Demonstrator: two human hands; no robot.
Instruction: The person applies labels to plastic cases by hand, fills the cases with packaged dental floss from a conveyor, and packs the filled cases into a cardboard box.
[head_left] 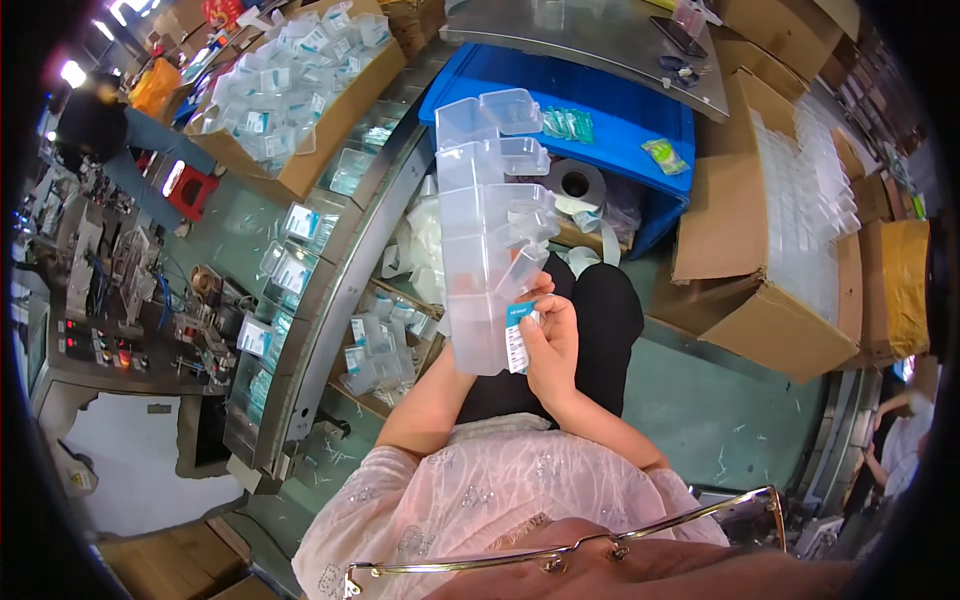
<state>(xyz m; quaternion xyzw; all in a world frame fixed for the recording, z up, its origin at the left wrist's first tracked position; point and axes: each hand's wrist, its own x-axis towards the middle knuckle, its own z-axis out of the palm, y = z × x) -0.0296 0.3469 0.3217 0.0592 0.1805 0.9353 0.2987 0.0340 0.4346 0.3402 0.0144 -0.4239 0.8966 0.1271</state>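
A row of nested clear plastic boxes [465, 215] with flip lids hangs open over my lap. My left hand [541, 284] supports it from beneath; its palm is mostly hidden behind the clear plastic, with fingertips showing at the right edge. My right hand [553, 345] pinches a small white-and-teal label [517, 338] between thumb and fingers, against the side of the nearest box. Whether the label is stuck down there, I cannot tell.
Ahead stands a blue bin [610, 90] with teal packets [568, 125] on top. A label roll [577, 185] lies below. Cartons of clear boxes stand left [290, 180] and right [715, 250]. A conveyor [330, 290] carrying labelled boxes runs along my left; another person [140, 140] is beyond it.
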